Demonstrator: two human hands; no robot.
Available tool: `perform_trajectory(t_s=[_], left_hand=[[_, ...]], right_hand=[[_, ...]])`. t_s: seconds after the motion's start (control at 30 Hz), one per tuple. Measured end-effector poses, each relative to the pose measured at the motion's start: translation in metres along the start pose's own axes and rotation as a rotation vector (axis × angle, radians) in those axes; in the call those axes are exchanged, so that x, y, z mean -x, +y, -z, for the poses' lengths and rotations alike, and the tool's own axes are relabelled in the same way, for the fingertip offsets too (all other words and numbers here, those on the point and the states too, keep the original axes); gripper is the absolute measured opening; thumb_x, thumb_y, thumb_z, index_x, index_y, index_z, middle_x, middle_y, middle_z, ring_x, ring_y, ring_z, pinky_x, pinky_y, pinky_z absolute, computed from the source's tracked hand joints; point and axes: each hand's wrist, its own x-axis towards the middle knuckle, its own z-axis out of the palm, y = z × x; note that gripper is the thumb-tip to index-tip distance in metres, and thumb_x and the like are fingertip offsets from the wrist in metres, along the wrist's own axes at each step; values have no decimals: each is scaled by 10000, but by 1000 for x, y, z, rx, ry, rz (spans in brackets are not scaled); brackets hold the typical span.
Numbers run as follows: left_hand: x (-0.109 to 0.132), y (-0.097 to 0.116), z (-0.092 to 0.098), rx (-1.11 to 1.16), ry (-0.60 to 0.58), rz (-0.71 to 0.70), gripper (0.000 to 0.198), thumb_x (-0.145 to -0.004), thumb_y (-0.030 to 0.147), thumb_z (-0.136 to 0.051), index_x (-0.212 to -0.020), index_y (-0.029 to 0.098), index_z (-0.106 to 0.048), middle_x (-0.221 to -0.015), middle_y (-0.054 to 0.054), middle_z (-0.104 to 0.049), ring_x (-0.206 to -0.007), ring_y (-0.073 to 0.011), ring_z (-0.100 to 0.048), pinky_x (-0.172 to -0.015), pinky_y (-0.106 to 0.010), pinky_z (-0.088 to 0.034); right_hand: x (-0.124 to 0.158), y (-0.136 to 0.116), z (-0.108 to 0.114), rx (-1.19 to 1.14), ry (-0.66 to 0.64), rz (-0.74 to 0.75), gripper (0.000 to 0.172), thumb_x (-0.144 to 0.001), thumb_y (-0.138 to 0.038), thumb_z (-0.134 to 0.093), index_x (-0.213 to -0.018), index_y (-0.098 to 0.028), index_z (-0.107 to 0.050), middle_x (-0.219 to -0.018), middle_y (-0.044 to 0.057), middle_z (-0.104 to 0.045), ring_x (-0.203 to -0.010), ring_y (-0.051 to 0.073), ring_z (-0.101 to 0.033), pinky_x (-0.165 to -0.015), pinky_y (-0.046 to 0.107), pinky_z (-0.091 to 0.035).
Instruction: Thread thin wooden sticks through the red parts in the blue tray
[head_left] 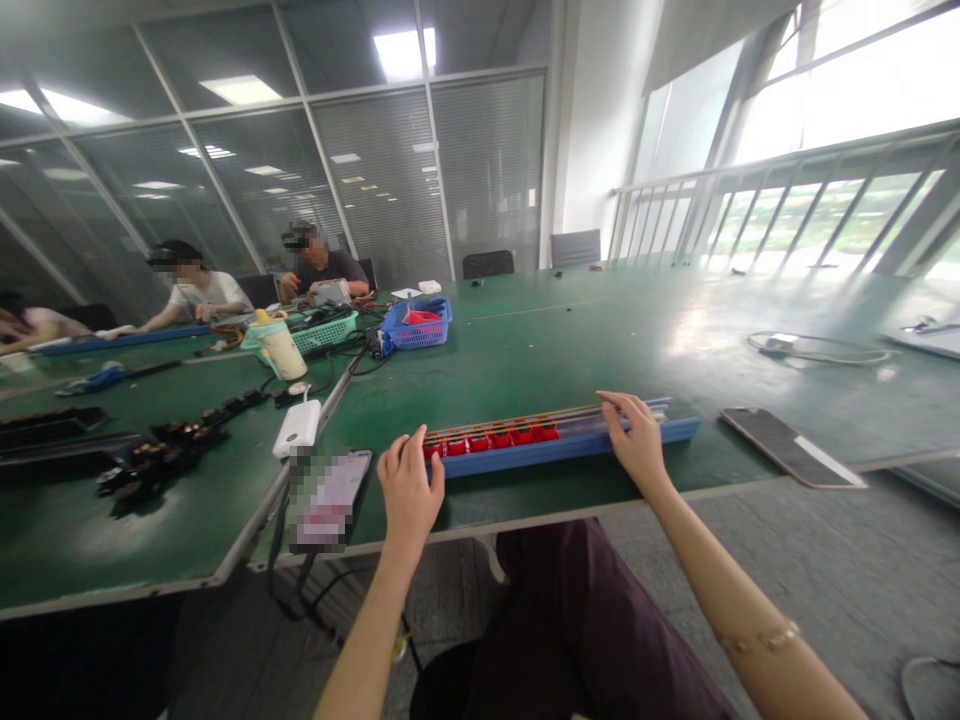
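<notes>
A long blue trough (525, 460) lies across the table in front of me, raised a little at its right end in this view. Red pieces (495, 440) sit in a row inside its left part, and thin yellow-orange strands (517, 419) run lengthwise above them. My left hand (409, 487) closes around the trough's left end, thumb on the near side. Toward the right end, my right hand (636, 437) grips across the trough, its fingertips by the ends of the strands. Whether those fingertips also pinch a strand is too small to tell.
A phone (334, 497) lies left of my left hand, beside a white power bank (298, 428). Another phone (787, 445) lies on the right. A blue basket (416, 330), a green basket (322, 335) and a cup (281, 345) stand farther back. Several people sit at the far left.
</notes>
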Motion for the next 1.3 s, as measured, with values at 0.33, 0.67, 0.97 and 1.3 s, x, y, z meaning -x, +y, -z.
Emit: perform_trajectory(t_s=[0.33,0.67,0.97,1.3], left_hand=[[1,-2,-1,28,8,6,453,-938,290,-462,-1368,151,-483,-1259,-141,-637,-1220,-303,-499,-1038,-471,-362],[0,-1,0,42,36,10,435,-933,266,-470,-1347,139,-494,-1277,-142,-622,-1241,-295,-490,-1065,-454,-366],[0,-3,-2,47,39,-10,408,-933,268,-473,-1315,136,-530,-1226,-141,-651,-1222,-291,-506,-1053,-463,-395],[0,-4,-3,71,15,-42,488,-937,271,-465,-1413,163,-465,-1362,-134,-592,-1270,-302,-488,-1071,-500,-398]], right_hand=[[0,-2,0,-3,24,-6,296,-965,-372,-458,-1012,-213,-704,-1015,105,-709,-980,256,-629,-916,435,-482],[2,6,-3,141,118,-24,284,-966,-352,-446,-944,-196,-682,-937,100,-709,-890,249,-597,-846,389,-449],[4,11,-3,222,184,-102,300,-958,-391,-453,-877,-196,-666,-784,73,-667,-767,232,-557,-774,358,-378],[4,5,-3,186,119,-115,311,-953,-416,-444,-929,-195,-662,-724,50,-644,-725,226,-553,-781,359,-361]])
